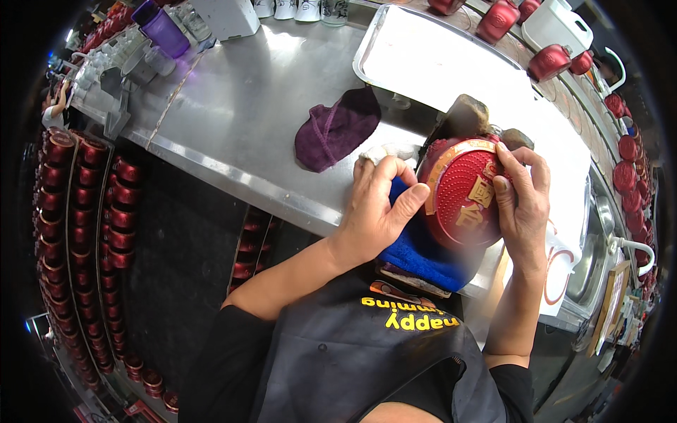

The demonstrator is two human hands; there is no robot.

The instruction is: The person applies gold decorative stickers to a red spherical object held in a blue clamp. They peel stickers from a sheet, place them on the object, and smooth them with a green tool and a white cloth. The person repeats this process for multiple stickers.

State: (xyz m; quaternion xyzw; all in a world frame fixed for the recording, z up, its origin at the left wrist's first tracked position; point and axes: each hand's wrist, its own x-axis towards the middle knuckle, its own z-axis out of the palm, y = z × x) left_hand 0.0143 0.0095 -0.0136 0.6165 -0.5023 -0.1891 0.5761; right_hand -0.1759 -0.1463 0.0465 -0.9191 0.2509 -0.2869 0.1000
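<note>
A round red bottle (462, 190) with raised dots, gold raised characters and a curved gold strip (451, 158) leans tilted in front of me. Blue cloth (409, 240) lies under its near side. My right hand (522, 194) grips the bottle's right edge, forefinger by the end of the strip and thumb on the face. My left hand (384, 204) is curled at the left edge, its thumb close to the strip's lower end. White cloth (386, 151) shows at its far fingers, which seem closed on it. Brown blocks (465, 116) stand behind the bottle.
A purple cloth (338, 130) lies on the steel table (247, 92). Behind is a white tray (437, 53). More red bottles (550, 62) and a white jug (557, 28) stand far right. Racks of red bottles (84, 197) line the left; a sink (599, 233) is at right.
</note>
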